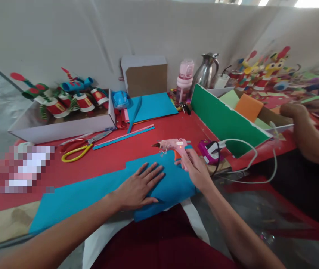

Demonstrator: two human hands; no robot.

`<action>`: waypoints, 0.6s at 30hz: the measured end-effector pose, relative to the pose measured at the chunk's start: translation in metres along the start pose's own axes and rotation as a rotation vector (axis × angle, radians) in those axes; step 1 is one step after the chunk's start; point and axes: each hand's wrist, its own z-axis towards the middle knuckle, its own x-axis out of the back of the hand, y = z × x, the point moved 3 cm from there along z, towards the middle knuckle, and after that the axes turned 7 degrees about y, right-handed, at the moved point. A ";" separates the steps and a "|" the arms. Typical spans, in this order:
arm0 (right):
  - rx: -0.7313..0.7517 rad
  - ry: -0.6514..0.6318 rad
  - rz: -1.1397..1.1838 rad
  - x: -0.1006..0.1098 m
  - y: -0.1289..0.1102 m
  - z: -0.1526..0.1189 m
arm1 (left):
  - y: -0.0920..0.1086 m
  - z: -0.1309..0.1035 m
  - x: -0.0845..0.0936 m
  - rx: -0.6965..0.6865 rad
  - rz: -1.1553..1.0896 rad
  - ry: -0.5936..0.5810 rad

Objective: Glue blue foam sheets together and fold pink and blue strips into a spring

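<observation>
My left hand (pixel 142 186) lies flat with its fingers spread on a large blue sheet of paper (pixel 83 190) at the near table edge. In my right hand (pixel 195 170) is a pink hot glue gun (pixel 173 145), gripped by its handle. Its dark nozzle points left, above the sheet's far edge, and thin glue strands hang about its front. The sheet seems to have a second blue piece over its right half; the join is partly hidden by my left hand.
Scissors (pixel 77 149) and narrow paper strips (pixel 123 137) lie beyond the sheet. A box of cup figures (pixel 61 129) stands left, a green-sided box (pixel 226 119) right. Close by are a purple power strip (pixel 208 153) and white cable (pixel 256 149). At right is another person's arm (pixel 307 134).
</observation>
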 end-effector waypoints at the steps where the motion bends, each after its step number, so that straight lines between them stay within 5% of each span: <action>1: 0.015 -0.006 -0.004 -0.007 0.006 0.008 | 0.000 -0.006 0.000 0.048 0.030 -0.002; 5: 0.042 -0.010 0.048 -0.020 0.029 0.028 | 0.002 -0.025 -0.007 0.239 0.157 0.052; 11: 0.011 0.021 0.043 -0.007 0.035 0.022 | 0.008 -0.066 -0.014 0.405 0.285 0.172; 15: -0.013 0.057 0.006 0.004 0.019 0.012 | 0.008 -0.083 0.020 0.419 0.212 0.250; 18: -0.034 0.124 0.018 0.006 -0.001 0.002 | 0.002 -0.075 0.052 0.531 -0.039 0.380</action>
